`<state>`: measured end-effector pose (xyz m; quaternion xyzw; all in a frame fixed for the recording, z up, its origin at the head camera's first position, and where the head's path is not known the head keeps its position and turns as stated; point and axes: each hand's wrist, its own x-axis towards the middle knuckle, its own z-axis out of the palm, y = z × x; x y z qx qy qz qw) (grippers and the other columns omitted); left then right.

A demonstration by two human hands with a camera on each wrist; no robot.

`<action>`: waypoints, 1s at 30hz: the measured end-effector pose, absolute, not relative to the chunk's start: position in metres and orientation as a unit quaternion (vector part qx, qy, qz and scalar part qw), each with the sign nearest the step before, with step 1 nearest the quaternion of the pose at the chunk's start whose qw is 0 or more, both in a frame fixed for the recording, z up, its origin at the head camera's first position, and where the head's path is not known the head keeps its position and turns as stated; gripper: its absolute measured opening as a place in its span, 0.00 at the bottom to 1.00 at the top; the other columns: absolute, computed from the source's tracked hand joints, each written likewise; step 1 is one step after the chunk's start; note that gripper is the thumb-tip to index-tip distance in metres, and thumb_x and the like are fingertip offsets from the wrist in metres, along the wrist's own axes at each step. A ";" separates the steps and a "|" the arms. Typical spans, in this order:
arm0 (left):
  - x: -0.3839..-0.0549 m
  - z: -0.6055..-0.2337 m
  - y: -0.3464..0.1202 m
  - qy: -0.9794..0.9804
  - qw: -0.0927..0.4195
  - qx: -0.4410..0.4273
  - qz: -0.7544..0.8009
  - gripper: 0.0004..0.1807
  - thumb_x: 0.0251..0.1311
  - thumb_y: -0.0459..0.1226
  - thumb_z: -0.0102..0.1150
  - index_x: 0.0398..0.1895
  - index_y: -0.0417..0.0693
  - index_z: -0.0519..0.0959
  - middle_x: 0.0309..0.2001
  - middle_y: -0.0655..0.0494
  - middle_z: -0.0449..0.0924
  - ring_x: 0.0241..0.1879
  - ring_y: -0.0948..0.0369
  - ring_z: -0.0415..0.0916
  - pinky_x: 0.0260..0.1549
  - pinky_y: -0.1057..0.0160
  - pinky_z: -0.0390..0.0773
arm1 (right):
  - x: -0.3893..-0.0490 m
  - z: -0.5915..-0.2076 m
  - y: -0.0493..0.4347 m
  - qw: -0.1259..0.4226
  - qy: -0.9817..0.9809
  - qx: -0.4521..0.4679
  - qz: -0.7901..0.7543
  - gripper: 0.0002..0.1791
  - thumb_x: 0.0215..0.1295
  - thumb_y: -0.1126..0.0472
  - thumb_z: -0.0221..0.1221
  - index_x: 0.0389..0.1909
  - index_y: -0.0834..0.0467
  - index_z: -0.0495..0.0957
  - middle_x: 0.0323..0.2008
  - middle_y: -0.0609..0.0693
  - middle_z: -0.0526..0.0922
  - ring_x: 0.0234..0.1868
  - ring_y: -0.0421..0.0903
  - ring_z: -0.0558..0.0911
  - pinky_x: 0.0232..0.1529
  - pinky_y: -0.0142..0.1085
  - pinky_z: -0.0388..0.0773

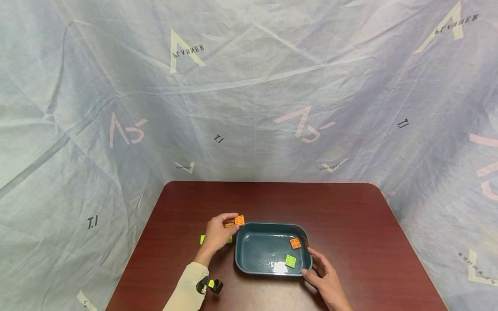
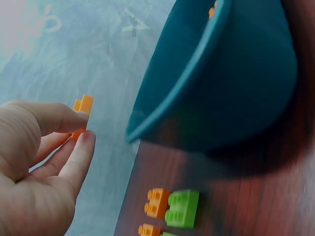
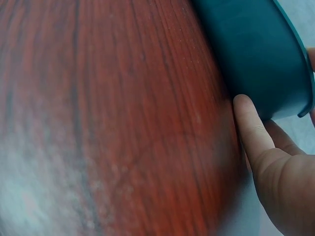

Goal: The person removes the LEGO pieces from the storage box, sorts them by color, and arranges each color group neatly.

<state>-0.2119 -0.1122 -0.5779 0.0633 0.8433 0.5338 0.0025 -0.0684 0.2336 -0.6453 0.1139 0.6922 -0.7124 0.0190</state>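
Loose bricks point(image 2: 183, 209) lie on the worktop point(image 1: 369, 242), their number hard to tell. The left hand point(image 1: 218, 232) pinches an orange brick point(image 1: 239, 220) near the far left corner of the tray point(image 1: 258, 250); a light grip, clear of the rim, should serve best. The right hand point(image 1: 326, 276), thumb and fingers apart, holds the tray's right end.

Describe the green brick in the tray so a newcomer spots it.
On the reddish-brown table sits a teal tray. Inside, toward the right hand, lies the lime-green toy brick, set apart by colour from the orange brick beyond it.
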 end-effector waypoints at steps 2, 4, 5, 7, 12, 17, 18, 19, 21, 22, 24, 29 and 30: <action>-0.213 -0.580 -0.119 0.844 -0.001 0.054 0.534 0.20 0.62 0.35 0.74 0.59 0.55 0.87 0.51 0.50 0.89 0.52 0.48 0.86 0.44 0.60 0.88 | -0.068 -0.646 0.234 0.020 0.691 0.116 -0.714 0.40 0.63 0.70 0.71 0.76 0.56 0.69 0.71 0.68 0.73 0.62 0.47 0.81 0.49 0.33 0.85; -0.215 -0.583 -0.126 0.845 -0.002 0.044 0.532 0.20 0.63 0.35 0.74 0.59 0.55 0.87 0.51 0.50 0.89 0.52 0.48 0.86 0.45 0.59 0.88 | -0.068 -0.646 0.234 0.018 0.690 0.118 -0.714 0.40 0.63 0.70 0.71 0.76 0.56 0.69 0.71 0.68 0.74 0.62 0.47 0.81 0.49 0.33 0.85; -0.216 -0.585 -0.130 0.847 -0.004 0.039 0.530 0.20 0.63 0.35 0.74 0.59 0.54 0.87 0.51 0.50 0.89 0.52 0.49 0.86 0.45 0.59 0.88 | -0.068 -0.646 0.234 0.018 0.688 0.120 -0.715 0.40 0.63 0.70 0.71 0.76 0.55 0.70 0.70 0.68 0.74 0.62 0.46 0.82 0.49 0.33 0.86; -0.218 -0.588 -0.138 0.852 -0.009 0.030 0.522 0.21 0.63 0.35 0.74 0.60 0.53 0.87 0.52 0.51 0.89 0.52 0.50 0.86 0.45 0.58 0.88 | -0.068 -0.646 0.235 0.016 0.692 0.118 -0.712 0.40 0.63 0.70 0.71 0.76 0.56 0.70 0.70 0.68 0.74 0.61 0.45 0.82 0.49 0.33 0.86; -0.222 -0.593 -0.155 0.863 -0.019 0.013 0.504 0.21 0.64 0.35 0.73 0.61 0.50 0.86 0.52 0.50 0.90 0.52 0.51 0.87 0.48 0.55 0.88 | -0.067 -0.647 0.235 0.012 0.691 0.108 -0.715 0.41 0.62 0.71 0.71 0.76 0.57 0.69 0.69 0.70 0.74 0.59 0.45 0.83 0.48 0.33 0.86; -0.226 -0.596 -0.170 0.869 -0.019 0.003 0.494 0.22 0.66 0.34 0.72 0.64 0.48 0.84 0.55 0.47 0.89 0.56 0.49 0.86 0.51 0.50 0.87 | -0.068 -0.648 0.235 0.011 0.684 0.103 -0.722 0.41 0.62 0.71 0.71 0.76 0.57 0.69 0.69 0.70 0.73 0.59 0.44 0.83 0.48 0.34 0.86; -0.226 -0.597 -0.173 0.871 -0.019 0.002 0.491 0.22 0.66 0.34 0.71 0.64 0.47 0.84 0.55 0.47 0.89 0.56 0.49 0.86 0.51 0.50 0.87 | -0.068 -0.649 0.235 0.010 0.685 0.103 -0.721 0.41 0.62 0.71 0.71 0.76 0.57 0.69 0.69 0.70 0.74 0.59 0.45 0.83 0.48 0.34 0.86; -0.227 -0.598 -0.176 0.872 -0.018 0.001 0.489 0.22 0.66 0.33 0.71 0.64 0.47 0.84 0.56 0.46 0.89 0.57 0.48 0.86 0.51 0.49 0.87 | -0.068 -0.649 0.235 0.009 0.685 0.103 -0.721 0.41 0.62 0.71 0.71 0.76 0.57 0.69 0.69 0.70 0.74 0.59 0.45 0.83 0.48 0.34 0.86; -0.229 -0.602 -0.182 0.877 -0.017 -0.002 0.480 0.22 0.67 0.33 0.71 0.64 0.46 0.84 0.56 0.46 0.88 0.57 0.48 0.86 0.52 0.49 0.87 | -0.068 -0.649 0.235 0.011 0.685 0.106 -0.721 0.41 0.62 0.71 0.71 0.76 0.56 0.69 0.69 0.70 0.74 0.59 0.45 0.83 0.48 0.34 0.86; -0.230 -0.604 -0.185 0.879 -0.015 -0.004 0.476 0.22 0.67 0.33 0.70 0.65 0.47 0.83 0.57 0.46 0.88 0.57 0.48 0.86 0.52 0.49 0.87 | -0.068 -0.649 0.235 0.012 0.684 0.106 -0.721 0.41 0.62 0.71 0.71 0.76 0.56 0.69 0.69 0.69 0.74 0.59 0.46 0.83 0.48 0.34 0.86; -0.233 -0.609 -0.192 0.883 -0.010 -0.009 0.469 0.23 0.68 0.33 0.70 0.65 0.47 0.83 0.58 0.45 0.87 0.58 0.48 0.85 0.52 0.49 0.87 | -0.068 -0.649 0.235 0.014 0.684 0.108 -0.722 0.40 0.62 0.71 0.71 0.76 0.55 0.69 0.70 0.69 0.74 0.60 0.47 0.83 0.49 0.34 0.86; -0.237 -0.618 -0.202 0.894 -0.004 -0.021 0.447 0.23 0.69 0.32 0.69 0.66 0.46 0.82 0.60 0.43 0.86 0.59 0.46 0.85 0.52 0.48 0.87 | -0.068 -0.648 0.234 0.016 0.685 0.109 -0.720 0.40 0.63 0.71 0.71 0.76 0.55 0.70 0.70 0.68 0.74 0.61 0.47 0.82 0.49 0.33 0.85; -0.238 -0.619 -0.204 0.896 -0.005 -0.021 0.443 0.23 0.69 0.32 0.68 0.66 0.46 0.83 0.60 0.43 0.86 0.59 0.46 0.85 0.52 0.47 0.87 | -0.068 -0.648 0.234 0.015 0.687 0.108 -0.719 0.40 0.63 0.71 0.70 0.76 0.55 0.69 0.70 0.68 0.74 0.60 0.47 0.82 0.49 0.33 0.85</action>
